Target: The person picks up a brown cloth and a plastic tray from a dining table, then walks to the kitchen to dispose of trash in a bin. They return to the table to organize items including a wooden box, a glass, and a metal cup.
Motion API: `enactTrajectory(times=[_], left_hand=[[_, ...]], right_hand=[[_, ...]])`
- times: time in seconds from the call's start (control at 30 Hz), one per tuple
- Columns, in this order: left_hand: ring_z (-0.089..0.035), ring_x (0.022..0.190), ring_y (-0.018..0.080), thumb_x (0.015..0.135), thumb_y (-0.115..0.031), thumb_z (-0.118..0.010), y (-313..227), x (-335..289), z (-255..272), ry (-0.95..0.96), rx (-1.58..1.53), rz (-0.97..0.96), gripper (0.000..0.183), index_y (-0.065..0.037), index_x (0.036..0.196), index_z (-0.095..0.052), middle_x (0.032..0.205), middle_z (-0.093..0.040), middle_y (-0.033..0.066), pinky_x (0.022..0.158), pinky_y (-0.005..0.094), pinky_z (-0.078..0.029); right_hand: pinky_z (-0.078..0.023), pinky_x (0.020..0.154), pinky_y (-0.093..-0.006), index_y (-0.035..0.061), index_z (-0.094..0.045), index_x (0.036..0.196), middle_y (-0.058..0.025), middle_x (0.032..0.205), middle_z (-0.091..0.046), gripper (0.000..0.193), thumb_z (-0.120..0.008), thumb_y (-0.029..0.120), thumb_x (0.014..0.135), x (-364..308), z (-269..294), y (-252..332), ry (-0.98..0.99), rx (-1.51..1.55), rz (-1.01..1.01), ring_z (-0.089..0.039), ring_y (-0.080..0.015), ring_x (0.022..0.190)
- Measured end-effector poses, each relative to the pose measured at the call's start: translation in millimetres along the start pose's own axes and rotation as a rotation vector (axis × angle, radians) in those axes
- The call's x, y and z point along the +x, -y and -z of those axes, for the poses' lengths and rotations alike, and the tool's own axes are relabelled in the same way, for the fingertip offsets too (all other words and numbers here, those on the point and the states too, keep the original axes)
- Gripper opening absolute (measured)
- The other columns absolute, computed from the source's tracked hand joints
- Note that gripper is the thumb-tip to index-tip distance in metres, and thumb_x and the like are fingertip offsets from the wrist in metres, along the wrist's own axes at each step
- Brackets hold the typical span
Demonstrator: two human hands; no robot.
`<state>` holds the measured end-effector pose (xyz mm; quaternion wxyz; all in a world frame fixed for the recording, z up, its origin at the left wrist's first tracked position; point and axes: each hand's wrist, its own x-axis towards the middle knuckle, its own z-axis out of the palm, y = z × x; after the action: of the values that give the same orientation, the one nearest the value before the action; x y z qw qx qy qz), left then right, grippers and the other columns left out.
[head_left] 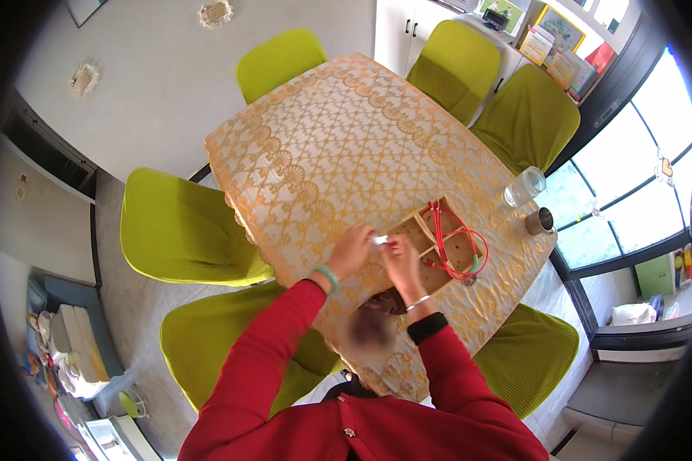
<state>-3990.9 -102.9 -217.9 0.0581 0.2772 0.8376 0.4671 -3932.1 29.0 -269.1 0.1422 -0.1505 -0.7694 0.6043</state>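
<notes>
My left hand (350, 250), with a green bangle at its wrist, and my right hand (402, 267), with a silver bangle, meet over the near part of the table. Between their fingertips they pinch a small white piece (380, 240), too small and bright to tell its kind. Just right of my hands lies a shallow wooden box (459, 250) split into compartments, partly covered by my right hand. A loop of red cable (480, 240) rests across the box and hangs past its right side. By my right wrist is a dark brown item (390, 301), mostly hidden.
A cloth with a gold pattern covers the table (315, 146). At its right edge stand a glass (524, 187) and a metal cup (540, 222). Green-covered chairs surround it, including one at the left (181, 230) and one at the near right (532, 357).
</notes>
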Motion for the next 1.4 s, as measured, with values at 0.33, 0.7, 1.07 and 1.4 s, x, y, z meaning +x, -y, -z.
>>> enactTrajectory(times=[0.33, 0.7, 1.07, 1.4], left_hand=[[-0.048, 0.092, 0.0335, 0.074, -0.012, -0.054, -28, -145, -37, 0.165, 0.282, -0.19, 0.033, -0.002, 0.106, -0.05, 0.098, -0.05, 0.0163, 0.08, 0.0391, -0.04], [-0.047, 0.097, 0.0345, 0.076, -0.004, -0.053, 17, -33, 92, -0.077, 0.078, 0.051, 0.034, -0.003, 0.11, -0.049, 0.103, -0.05, 0.0168, 0.084, 0.0393, -0.039], [-0.05, 0.086, 0.0359, 0.07, -0.007, -0.057, 118, -81, 95, -0.091, 0.439, 0.149, 0.02, -0.003, 0.089, -0.05, 0.09, -0.052, 0.0167, 0.074, 0.0438, -0.04], [-0.056, 0.092, 0.0314, 0.076, -0.014, -0.053, -93, -267, -116, 0.693, -0.705, -0.231, 0.041, 0.002, 0.112, -0.046, 0.099, -0.057, 0.021, 0.078, 0.0371, -0.045]], right_hand=[[-0.038, 0.09, -0.0407, 0.0005, -0.047, 0.116, -0.023, 0.114, -0.048, 0.048, -0.058, 0.013, 0.071, -123, 60, 34, 0.392, -0.778, 0.324, -0.046, -0.0368, 0.105], [-0.043, 0.073, -0.0396, 0.0059, -0.054, 0.103, -0.0139, 0.093, -0.05, 0.035, -0.057, 0.005, 0.068, 25, -76, 102, 0.313, -0.436, 0.493, -0.049, -0.0329, 0.088], [-0.042, 0.077, -0.0423, 0.0061, -0.053, 0.098, -0.0135, 0.103, -0.046, 0.034, -0.059, 0.005, 0.065, 16, -161, 45, 0.614, -0.764, 0.564, -0.046, -0.0347, 0.092], [-0.046, 0.071, -0.0381, 0.0033, -0.062, 0.097, -0.0145, 0.082, -0.064, 0.029, -0.056, 0.018, 0.072, -177, 117, 127, 1.675, -0.667, -0.534, -0.06, -0.0274, 0.077]])
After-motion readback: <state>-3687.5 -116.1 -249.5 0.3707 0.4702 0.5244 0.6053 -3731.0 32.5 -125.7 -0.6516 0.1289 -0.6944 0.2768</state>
